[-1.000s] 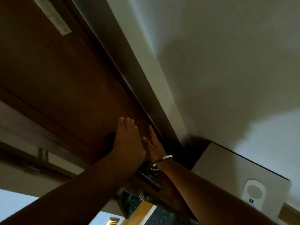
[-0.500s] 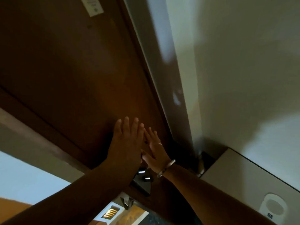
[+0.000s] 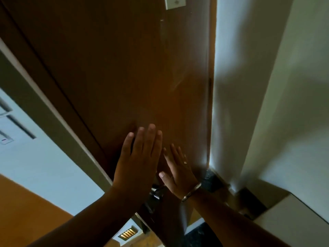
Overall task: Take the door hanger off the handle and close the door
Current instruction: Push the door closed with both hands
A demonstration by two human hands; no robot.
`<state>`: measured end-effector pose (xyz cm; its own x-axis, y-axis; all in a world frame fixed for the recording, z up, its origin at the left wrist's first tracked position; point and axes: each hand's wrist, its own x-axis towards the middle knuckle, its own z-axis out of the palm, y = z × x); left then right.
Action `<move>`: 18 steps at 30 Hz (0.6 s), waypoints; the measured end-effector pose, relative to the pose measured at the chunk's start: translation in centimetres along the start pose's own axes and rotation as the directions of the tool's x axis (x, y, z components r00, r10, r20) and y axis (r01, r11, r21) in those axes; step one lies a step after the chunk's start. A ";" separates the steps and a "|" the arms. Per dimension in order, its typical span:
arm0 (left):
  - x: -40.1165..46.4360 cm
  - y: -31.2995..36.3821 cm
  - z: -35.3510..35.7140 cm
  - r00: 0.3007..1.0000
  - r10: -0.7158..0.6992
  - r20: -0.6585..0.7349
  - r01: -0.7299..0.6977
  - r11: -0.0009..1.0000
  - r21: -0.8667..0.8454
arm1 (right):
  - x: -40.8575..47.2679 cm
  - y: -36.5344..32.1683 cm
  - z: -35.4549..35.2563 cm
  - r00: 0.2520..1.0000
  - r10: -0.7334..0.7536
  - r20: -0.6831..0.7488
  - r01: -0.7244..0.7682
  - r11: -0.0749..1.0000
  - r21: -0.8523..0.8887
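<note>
Smooth brown wooden door (image 3: 124, 68), left hand (image 3: 137, 157) and right hand (image 3: 179, 168) flat, open-palmed, empty.

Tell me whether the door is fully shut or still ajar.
Cannot tell for certain. The door edge lies close along the frame, with a bright sliver low at that edge. Left hand and right hand are spread flat on it.
</note>
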<state>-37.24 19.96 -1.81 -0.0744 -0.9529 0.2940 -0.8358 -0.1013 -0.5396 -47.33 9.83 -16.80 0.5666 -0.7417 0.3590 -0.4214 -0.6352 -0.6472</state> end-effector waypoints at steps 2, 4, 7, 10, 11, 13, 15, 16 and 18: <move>-0.2 -2.0 1.4 0.998 -0.052 -0.031 0.051 0.999 -0.018 | 1.3 -0.8 1.1 0.999 -0.032 0.008 0.032 0.999 -0.038; -0.3 -4.0 3.0 0.994 -0.105 -0.042 0.104 0.994 -0.027 | 3.0 -1.2 2.2 0.999 -0.038 0.023 0.040 0.994 -0.103; -0.3 -7.4 6.2 0.976 -0.209 -0.066 0.208 0.978 -0.031 | 7.3 -1.9 3.9 0.997 -0.058 0.053 0.069 0.972 -0.224; 0.2 -9.9 9.1 0.940 -0.329 -0.085 0.325 0.944 -0.061 | 12.0 -2.6 4.2 0.988 -0.142 0.059 0.153 0.931 -0.331; 0.5 -10.6 9.9 0.926 -0.368 -0.084 0.363 0.929 -0.069 | 13.4 -2.8 3.8 0.983 -0.179 0.034 0.179 0.918 -0.354; 1.6 -12.2 11.4 0.887 -0.454 -0.080 0.449 0.891 -0.072 | 17.1 -3.5 3.2 0.963 -0.269 -0.015 0.244 0.894 -0.376; 3.3 -14.0 12.6 0.844 -0.526 -0.102 0.519 0.850 -0.090 | 20.9 -4.3 2.6 0.939 -0.341 -0.044 0.295 0.865 -0.406; 4.2 -14.9 13.0 0.822 -0.556 -0.120 0.546 0.831 -0.110 | 22.6 -4.6 2.4 0.931 -0.360 -0.056 0.303 0.851 -0.428; 6.2 -16.6 13.9 0.778 -0.612 -0.140 0.597 0.790 -0.140 | 26.0 -5.5 2.0 0.920 -0.386 -0.071 0.311 0.827 -0.468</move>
<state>-16.23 11.79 -2.03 0.3776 -0.6396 0.6696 -0.7810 -0.6084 -0.1407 -28.85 -5.54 -5.19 0.6335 -0.4524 0.6277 -0.5038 -0.8569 -0.1091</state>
